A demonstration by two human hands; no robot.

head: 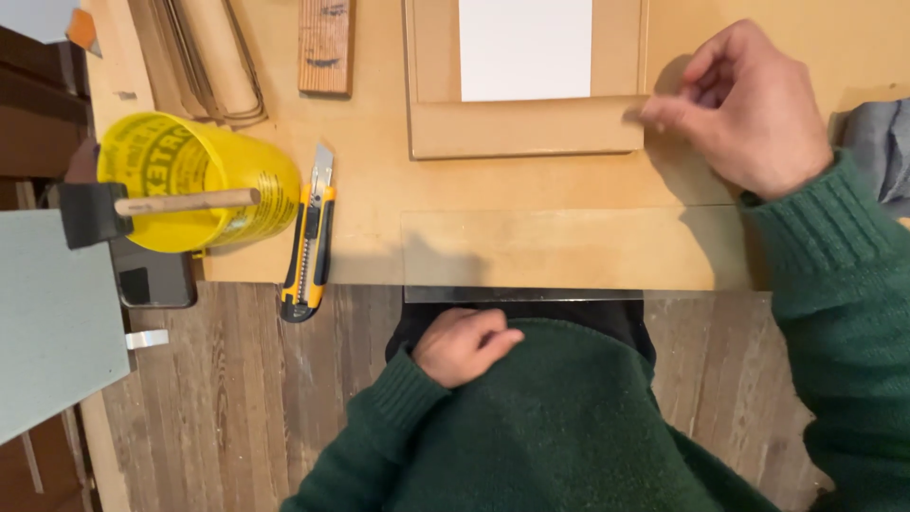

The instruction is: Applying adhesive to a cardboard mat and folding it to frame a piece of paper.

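A: Largest first; the tan work board [531,237] fills the upper field, its near edge overhanging the wood-plank floor [237,398]; a clear sheet [569,248] lies flat along that near edge, with a dark metal strip [521,295] just under its front.

B: And the frame piece?

A: The board frame [526,125] sits at top centre with a white panel [524,47] in its opening; it looks assembled and laid flat; no cutting or gluing visible on it, so I judge work on it unfinished.

B: Hands?

A: Right hand [744,109] at the frame's lower right corner, fingertips pinched loosely together and touching or just off that corner; cannot tell if they grip anything; left hand [464,343] rests in the lap, loosely curled, holding nothing.

B: Room to move?

A: Open board between frame and clear sheet; left side crowded by the yellow bucket [194,180] with a foam brush [142,207] across it, then the utility knife [310,237] lying over the board's edge, blade out; right edge has grey cloth [877,142] close by.
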